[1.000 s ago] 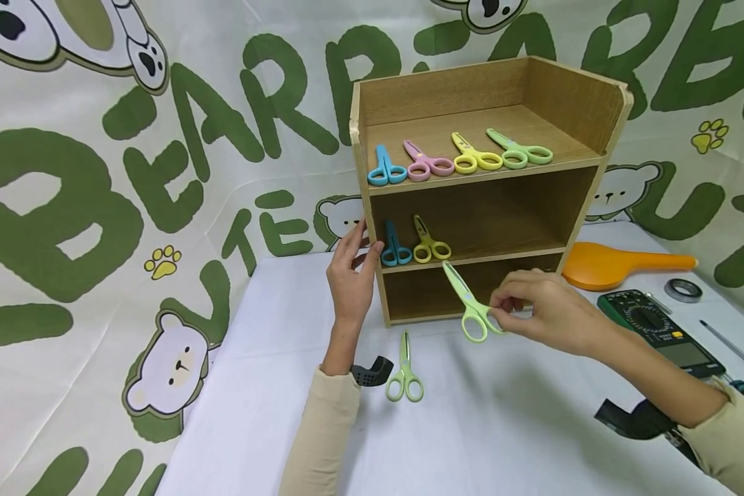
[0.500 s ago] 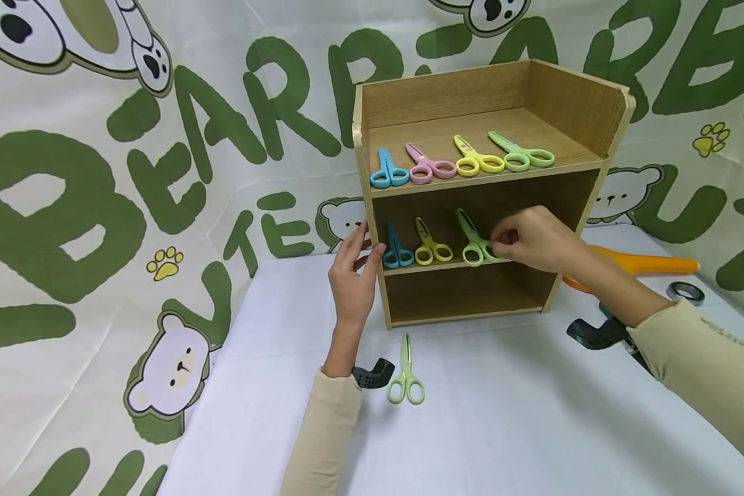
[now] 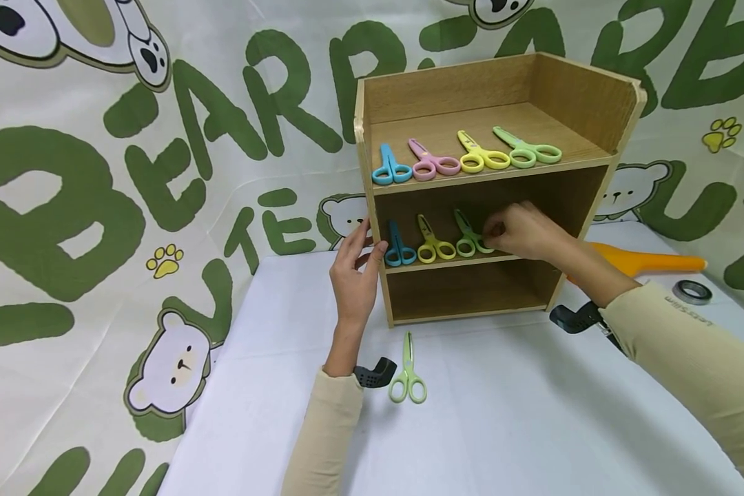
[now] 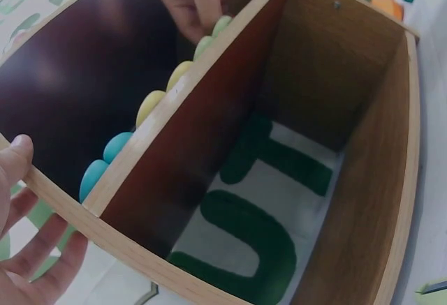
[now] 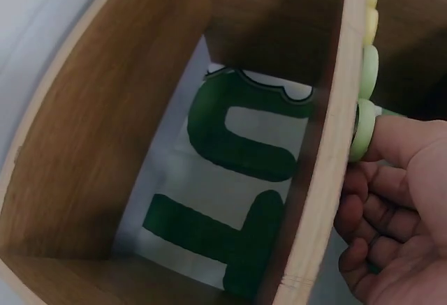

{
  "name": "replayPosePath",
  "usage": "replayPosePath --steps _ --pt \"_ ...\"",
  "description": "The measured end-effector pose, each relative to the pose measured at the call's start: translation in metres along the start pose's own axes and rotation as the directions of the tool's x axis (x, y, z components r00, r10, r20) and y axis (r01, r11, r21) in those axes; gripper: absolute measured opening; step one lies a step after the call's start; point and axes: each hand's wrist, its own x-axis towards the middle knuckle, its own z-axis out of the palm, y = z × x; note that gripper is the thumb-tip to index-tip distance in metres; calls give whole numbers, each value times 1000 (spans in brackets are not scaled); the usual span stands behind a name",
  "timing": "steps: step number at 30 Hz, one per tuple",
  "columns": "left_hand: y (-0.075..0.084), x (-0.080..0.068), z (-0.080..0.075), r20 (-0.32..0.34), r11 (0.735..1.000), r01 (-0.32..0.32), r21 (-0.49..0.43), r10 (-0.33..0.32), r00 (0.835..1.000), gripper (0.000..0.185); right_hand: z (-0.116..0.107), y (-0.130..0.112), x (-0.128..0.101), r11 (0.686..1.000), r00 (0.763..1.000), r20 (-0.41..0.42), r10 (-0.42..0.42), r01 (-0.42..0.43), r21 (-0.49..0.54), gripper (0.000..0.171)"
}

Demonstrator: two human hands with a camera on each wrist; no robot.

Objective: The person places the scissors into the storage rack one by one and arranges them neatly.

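Lying on the middle shelf, the green scissors (image 3: 468, 238) sit right of the yellow scissors (image 3: 432, 242) and blue scissors (image 3: 398, 246), near the middle of the frame. The right hand (image 3: 521, 231) pinches their handle, so that grip is closed on them and hides part of a ring. The left hand (image 3: 353, 275) rests with straight fingers on the wooden rack (image 3: 595, 103). Another green pair (image 3: 407, 375) lies on the table (image 3: 508, 427) below.
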Motion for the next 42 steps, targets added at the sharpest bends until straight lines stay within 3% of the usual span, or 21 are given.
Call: replayPosePath --steps 4,7,12,15,23,31,42 --pt "0 0 0 -2 1000 -4 -3 4 1000 48 4 1 -2 1000 1000 -5 17 -17 6 13" --pt "0 -1 1 -6 1000 -11 -4 11 1000 47 4 -3 -10 1000 998 -59 3 -3 -1 15" --pt "0 0 1 -7 1000 -16 -1 16 1000 48 4 -15 -32 991 970 -208 -126 117 -58 9" --pt "0 2 2 -2 1000 -14 2 14 1000 48 13 -21 -49 978 948 -240 -208 193 -83 7" --pt "-3 2 2 -6 1000 -20 1 20 1000 47 74 -35 -88 956 944 -163 -287 294 15 9" --pt "-2 1 3 -11 1000 -1 -12 0 1000 47 134 -46 -102 918 923 -103 -370 380 109 9" --pt "-1 1 2 -5 1000 8 -8 -8 1000 47 178 -61 -105 930 948 -16 -318 316 188 7"
